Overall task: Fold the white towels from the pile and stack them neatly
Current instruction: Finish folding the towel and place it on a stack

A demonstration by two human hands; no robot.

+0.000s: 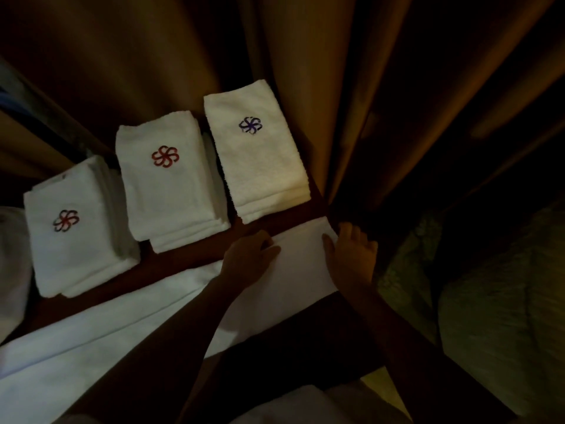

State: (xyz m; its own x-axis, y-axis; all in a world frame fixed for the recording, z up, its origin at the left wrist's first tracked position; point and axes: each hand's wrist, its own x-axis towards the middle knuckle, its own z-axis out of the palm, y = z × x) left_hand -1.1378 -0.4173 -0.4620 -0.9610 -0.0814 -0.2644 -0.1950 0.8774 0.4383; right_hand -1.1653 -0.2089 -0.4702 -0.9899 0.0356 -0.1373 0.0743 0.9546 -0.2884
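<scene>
Dim light — dark tabletop (284, 223) barely readable, brown curtain (351, 102) at 12 o'clock hiding whatever is behind it, the long white towel (91, 347) cut off at 8 o'clock. Three folded stacks (171, 182) toward 10 o'clock: two red emblems, one purple. Left hand (249, 258) and right hand (351, 255) lie flat, fingers spread, pressing the towel's folded end at centre — gripping nothing.
</scene>
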